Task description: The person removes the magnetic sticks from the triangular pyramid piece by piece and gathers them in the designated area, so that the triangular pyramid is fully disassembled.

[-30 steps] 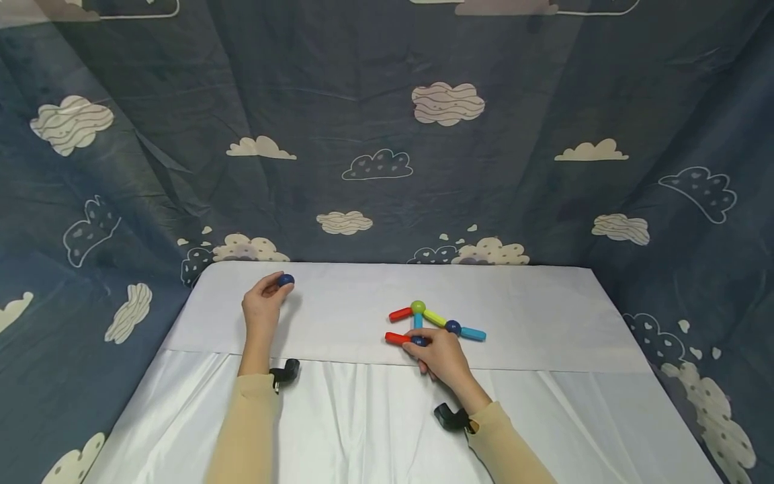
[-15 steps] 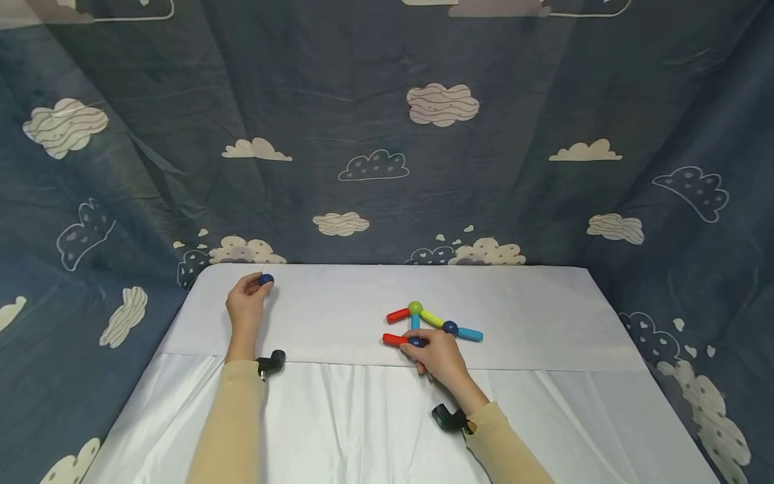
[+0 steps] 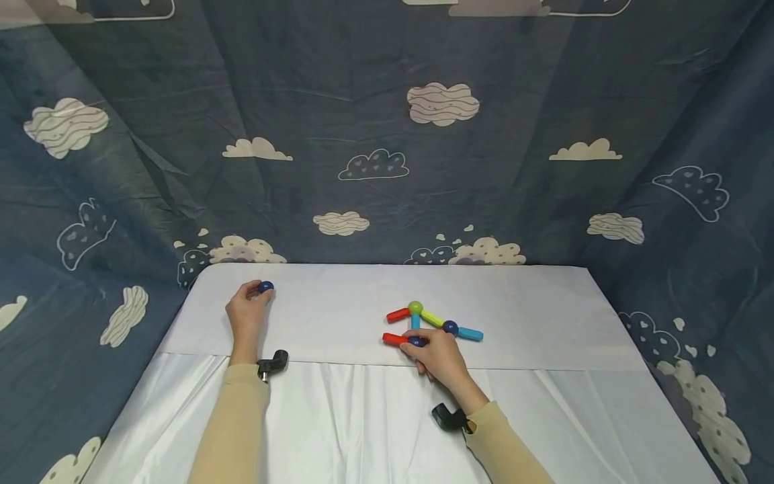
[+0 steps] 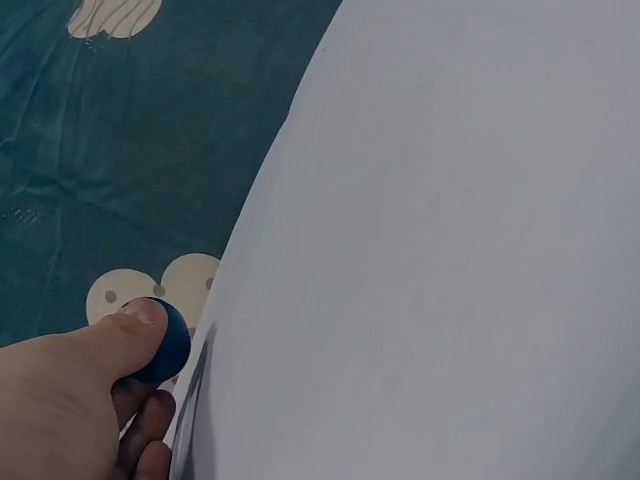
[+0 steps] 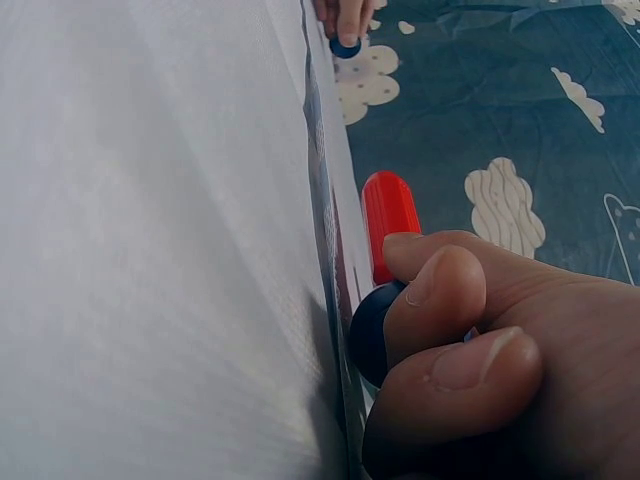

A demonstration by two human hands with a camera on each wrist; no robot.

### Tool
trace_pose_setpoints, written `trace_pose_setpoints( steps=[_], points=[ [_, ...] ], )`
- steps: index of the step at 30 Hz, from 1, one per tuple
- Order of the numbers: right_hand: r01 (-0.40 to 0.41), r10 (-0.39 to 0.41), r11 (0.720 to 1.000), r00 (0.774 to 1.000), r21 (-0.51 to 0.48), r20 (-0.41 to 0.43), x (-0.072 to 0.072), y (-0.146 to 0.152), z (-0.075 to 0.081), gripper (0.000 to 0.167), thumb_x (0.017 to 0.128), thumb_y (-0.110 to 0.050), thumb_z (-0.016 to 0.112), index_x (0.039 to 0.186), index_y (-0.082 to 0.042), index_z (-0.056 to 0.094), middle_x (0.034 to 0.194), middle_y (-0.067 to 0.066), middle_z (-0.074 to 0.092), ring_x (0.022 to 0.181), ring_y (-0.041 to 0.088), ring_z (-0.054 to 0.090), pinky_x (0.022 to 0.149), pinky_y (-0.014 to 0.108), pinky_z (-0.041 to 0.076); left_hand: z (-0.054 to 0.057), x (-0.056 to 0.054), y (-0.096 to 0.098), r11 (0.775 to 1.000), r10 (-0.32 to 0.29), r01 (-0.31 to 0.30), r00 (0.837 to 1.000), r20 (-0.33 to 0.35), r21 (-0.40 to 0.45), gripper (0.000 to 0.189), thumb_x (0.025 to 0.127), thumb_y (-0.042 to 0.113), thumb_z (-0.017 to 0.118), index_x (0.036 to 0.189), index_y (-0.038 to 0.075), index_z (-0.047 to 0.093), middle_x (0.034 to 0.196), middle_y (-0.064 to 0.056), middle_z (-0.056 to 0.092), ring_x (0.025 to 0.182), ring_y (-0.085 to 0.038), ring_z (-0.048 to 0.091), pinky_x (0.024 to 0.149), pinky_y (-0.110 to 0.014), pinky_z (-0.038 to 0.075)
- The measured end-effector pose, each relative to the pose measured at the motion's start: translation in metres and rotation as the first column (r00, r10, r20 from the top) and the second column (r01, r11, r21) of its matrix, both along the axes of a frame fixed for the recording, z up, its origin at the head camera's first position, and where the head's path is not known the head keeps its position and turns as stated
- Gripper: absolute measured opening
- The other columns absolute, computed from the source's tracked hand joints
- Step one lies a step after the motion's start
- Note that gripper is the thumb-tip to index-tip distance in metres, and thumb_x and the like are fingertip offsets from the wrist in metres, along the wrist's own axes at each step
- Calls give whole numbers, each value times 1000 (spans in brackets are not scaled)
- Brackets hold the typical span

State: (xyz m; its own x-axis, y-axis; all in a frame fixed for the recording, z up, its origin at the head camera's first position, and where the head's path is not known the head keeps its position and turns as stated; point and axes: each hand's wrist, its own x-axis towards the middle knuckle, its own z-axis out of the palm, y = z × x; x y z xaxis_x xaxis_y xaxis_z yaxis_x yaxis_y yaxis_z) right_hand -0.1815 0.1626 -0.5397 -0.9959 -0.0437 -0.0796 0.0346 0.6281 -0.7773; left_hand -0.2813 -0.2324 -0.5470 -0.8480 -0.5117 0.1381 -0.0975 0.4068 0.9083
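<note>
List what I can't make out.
Head view: part of the near ball and one end of the middle blue stick, behind the right grip.
Left wrist view: part of the left ball, behind the left grip.
Right wrist view: part of the left grip, past the top edge.

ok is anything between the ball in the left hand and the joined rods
Nothing visible: in the head view, only white cloth lies between the ball in the left hand and the red rods.
</note>
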Motion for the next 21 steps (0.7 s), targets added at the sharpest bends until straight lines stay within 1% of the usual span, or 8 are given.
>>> trace_pose_setpoints(
  steps=[2,4,7,10,13,21],
  points=[
    [-2,2,1000,1000,2,-4,0,0,-1,31,93,-31,83,120,-15,79,46,-6,54,32,8,42,38,20,36,0,1,1,1000,-3,4,1000,17,-16,40,97,14,78,133,-1,68,133,-24,71,127,-40,64,116,-51,44],
    [-6,6,1000,1000,2,-7,1,0,-1,31,94,-31,82,120,-15,79,46,-6,54,32,8,42,38,20,36,0,2,3,999,-1,3,999,41,-37,41,97,14,78,133,0,68,133,-24,71,131,-41,61,119,-53,40],
    [-12,12,1000,1000,-2,-9,1,1,0,31,94,-30,82,120,-15,79,47,-6,55,32,8,43,38,20,36,1,2,5,999,5,-1,997,72,-53,42,96,16,78,134,1,68,134,-24,70,136,-43,55,122,-55,34],
    [-9,9,1000,1000,-8,-7,0,1,1,31,93,-30,83,120,-15,79,47,-5,55,33,8,44,38,20,37,1,3,7,999,7,-2,996,84,-52,43,96,17,79,134,1,68,134,-24,70,138,-44,50,122,-57,30],
    [-3,3,1000,1000,-5,-8,0,1,1,31,93,-29,83,120,-15,79,46,-5,55,33,8,45,39,20,37,1,3,8,999,3,1,996,84,-51,43,96,18,79,135,1,68,134,-24,70,138,-43,51,122,-57,31],
    [1,-1,1000,1000,-2,-5,0,0,2,31,93,-28,83,120,-14,79,46,-5,55,33,8,44,39,20,37,0,1,6,999,-3,8,996,94,-46,44,97,19,78,136,1,68,140,-24,67,141,-42,51,124,-56,32]
  ],
)
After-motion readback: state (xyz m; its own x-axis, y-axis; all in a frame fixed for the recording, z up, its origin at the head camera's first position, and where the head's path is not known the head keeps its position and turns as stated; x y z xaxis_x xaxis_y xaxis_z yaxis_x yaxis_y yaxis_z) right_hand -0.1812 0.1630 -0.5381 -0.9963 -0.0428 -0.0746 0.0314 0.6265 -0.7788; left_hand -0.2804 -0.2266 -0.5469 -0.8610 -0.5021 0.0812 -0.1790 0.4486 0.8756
